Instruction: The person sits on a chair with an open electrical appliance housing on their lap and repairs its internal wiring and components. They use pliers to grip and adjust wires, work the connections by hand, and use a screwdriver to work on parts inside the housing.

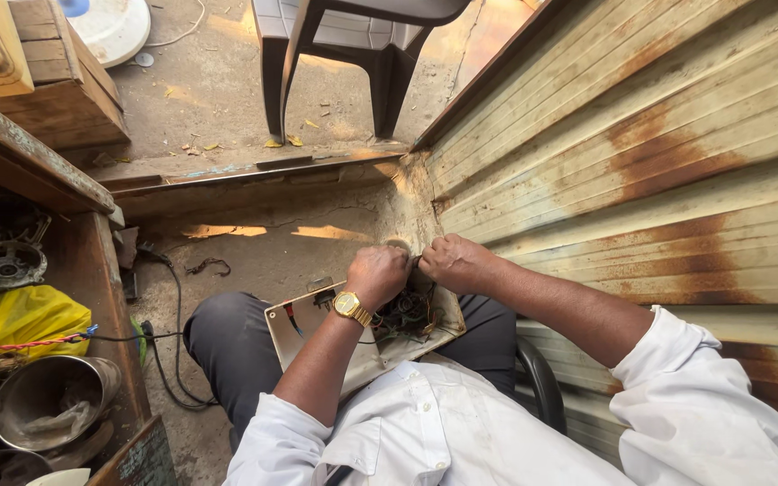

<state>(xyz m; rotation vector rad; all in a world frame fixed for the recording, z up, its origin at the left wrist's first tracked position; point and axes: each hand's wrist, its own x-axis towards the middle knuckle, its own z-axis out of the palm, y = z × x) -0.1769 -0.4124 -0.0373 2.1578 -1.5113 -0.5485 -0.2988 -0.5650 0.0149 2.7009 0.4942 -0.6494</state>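
I sit with a beige open panel across my lap, and a tangle of dark and red wires lies on it. My left hand, with a gold wristwatch on it, is curled into a fist above the wires. My right hand is curled too and meets it fingertip to fingertip at the panel's far edge. Both pinch wire ends there; the ends themselves are hidden by the fingers.
A rusty corrugated metal wall runs close along my right. A dark plastic chair stands ahead past a floor ledge. On the left is a wooden shelf with a yellow bag, a metal pot and a motor part. A black cable trails on the floor.
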